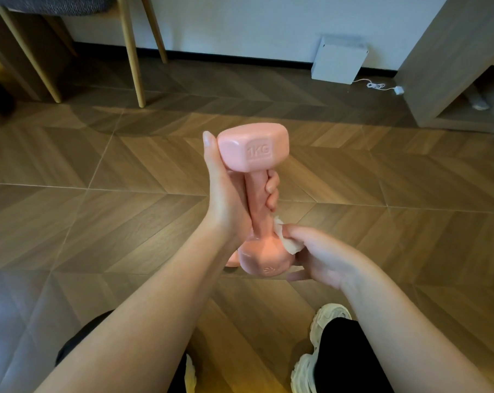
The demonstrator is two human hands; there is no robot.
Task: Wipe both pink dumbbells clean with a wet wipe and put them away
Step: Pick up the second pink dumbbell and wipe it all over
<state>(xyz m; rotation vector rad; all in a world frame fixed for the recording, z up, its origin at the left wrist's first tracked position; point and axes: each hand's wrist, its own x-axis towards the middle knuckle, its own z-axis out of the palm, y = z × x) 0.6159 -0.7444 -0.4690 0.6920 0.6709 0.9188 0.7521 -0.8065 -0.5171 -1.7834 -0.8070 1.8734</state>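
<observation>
The pink dumbbell (256, 194) stands nearly upright above the wooden floor (98, 194), its long axis running vertically, the "1KG" head up and tilted slightly away. The left hand (231, 199) has its fingers (272, 191) wrapped closed around the handle. The right hand (322, 256) pinches a wet wipe (285, 239) against the lower head. Behind that head a sliver of pink shows, perhaps the 2nd dumbbell (232, 260). Farther off: chair legs (132, 52), a white box (337, 59).
</observation>
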